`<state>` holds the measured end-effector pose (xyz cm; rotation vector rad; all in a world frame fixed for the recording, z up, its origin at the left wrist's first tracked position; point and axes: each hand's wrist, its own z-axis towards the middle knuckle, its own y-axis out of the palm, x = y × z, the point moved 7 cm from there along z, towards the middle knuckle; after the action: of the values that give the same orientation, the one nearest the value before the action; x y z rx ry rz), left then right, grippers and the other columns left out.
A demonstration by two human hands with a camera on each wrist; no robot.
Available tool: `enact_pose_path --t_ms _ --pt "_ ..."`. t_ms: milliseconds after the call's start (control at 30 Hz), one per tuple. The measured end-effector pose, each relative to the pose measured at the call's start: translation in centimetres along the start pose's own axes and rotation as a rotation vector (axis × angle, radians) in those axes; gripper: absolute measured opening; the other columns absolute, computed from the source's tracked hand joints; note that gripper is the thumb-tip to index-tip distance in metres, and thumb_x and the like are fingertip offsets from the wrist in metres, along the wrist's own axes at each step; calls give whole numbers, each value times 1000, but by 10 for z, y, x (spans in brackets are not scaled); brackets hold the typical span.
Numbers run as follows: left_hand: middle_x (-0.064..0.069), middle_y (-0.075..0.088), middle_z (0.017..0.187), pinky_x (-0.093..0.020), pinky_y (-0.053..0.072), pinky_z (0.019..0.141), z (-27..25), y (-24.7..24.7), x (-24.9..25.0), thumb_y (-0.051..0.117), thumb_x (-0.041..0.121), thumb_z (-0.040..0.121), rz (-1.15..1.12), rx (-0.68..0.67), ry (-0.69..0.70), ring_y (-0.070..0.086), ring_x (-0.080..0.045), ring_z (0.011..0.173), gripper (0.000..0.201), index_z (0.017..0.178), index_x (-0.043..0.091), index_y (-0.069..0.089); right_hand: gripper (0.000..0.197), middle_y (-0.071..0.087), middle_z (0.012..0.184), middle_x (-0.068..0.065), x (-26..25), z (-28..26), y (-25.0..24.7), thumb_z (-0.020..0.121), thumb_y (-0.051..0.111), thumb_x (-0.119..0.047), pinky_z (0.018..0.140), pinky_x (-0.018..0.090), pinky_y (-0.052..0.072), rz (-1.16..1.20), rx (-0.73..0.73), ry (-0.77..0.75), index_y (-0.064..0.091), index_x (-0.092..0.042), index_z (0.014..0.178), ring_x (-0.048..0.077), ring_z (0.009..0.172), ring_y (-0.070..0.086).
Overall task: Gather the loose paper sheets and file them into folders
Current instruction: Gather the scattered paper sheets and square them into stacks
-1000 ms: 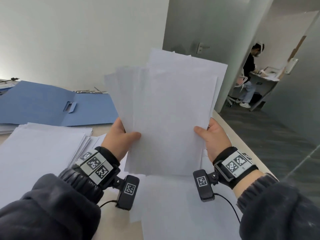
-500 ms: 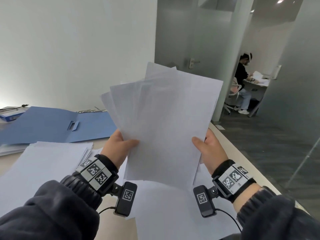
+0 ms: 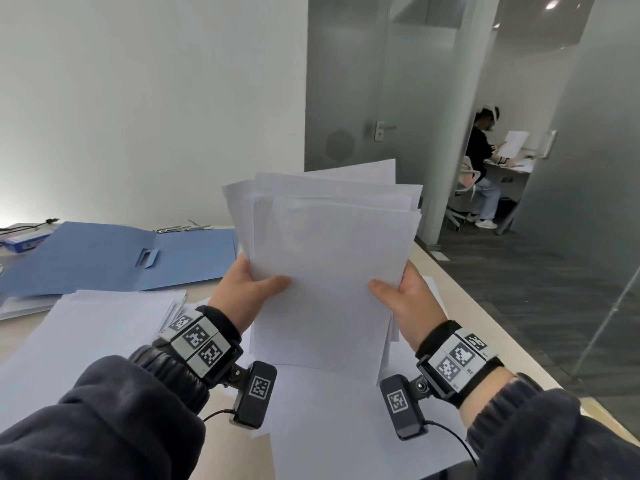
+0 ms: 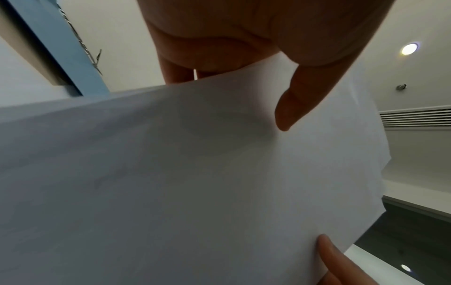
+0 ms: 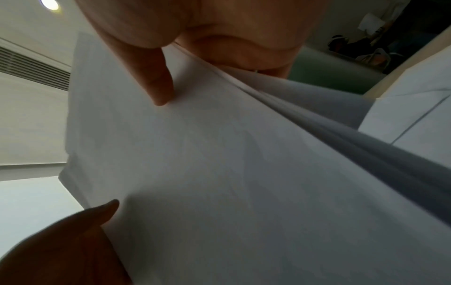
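Note:
I hold a loose bundle of white paper sheets upright above the table, its top edges uneven. My left hand grips the bundle's left edge, thumb across the front sheet. My right hand grips the right edge the same way. In the left wrist view the thumb presses on the paper sheets; in the right wrist view the thumb lies on the paper sheets, whose separate edges fan at the right. An open blue folder lies flat at the back left.
A stack of white sheets lies on the table at the left, and more sheets lie under my wrists. The table's right edge borders dark floor. A small blue box sits far left. A person sits at a distant desk.
The sheets have been squared closer together, less fanned than before, and the bundle now sits lower in view. Both hands keep their grip on its sides.

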<state>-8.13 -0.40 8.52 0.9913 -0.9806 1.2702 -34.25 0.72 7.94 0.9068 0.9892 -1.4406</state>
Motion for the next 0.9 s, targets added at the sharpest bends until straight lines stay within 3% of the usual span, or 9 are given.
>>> enact_pose_path --t_ms 267,467,600,733,833,900 --pt "0 70 119 -44 54 93 -1 -4 8 71 13 73 16 24 63 69 -19 107 63 130 31 51 59 67 128 -8 -11 4 2 94 65 -9 101 45 52 -18 21 -94 40 -33 141 14 116 66" --pt "-1 70 120 -41 55 90 -4 -4 5 71 10 75 -24 7 74 68 -22 109 69 136 32 46 62 63 131 -14 -14 2 5 93 68 -6 100 32 50 26 27 -153 38 -28 144 9 122 61" --pt "1 71 119 -44 54 93 -11 -3 -9 75 16 73 -27 16 22 67 -21 111 64 132 25 53 52 70 123 -9 -4 -3 6 88 74 -18 90 28 53 103 33 -77 50 -26 134 10 113 67" --pt "-1 73 115 -51 52 98 -12 9 -16 75 16 72 -52 18 -11 70 -22 106 54 124 21 59 42 77 107 -3 5 -4 10 77 74 -36 84 32 55 196 84 26 69 -21 115 16 102 73" --pt "-3 71 118 -53 51 98 -11 14 -12 73 14 75 -57 7 8 69 -24 109 55 128 19 57 44 78 105 1 7 1 4 74 77 -42 91 44 57 218 139 45 72 -17 111 21 99 74" --pt "-1 70 120 -51 53 96 -10 13 -9 74 13 75 -36 9 33 68 -23 109 61 132 24 54 56 77 108 2 6 3 -1 69 81 -52 89 42 57 229 146 19 71 -17 113 21 101 73"
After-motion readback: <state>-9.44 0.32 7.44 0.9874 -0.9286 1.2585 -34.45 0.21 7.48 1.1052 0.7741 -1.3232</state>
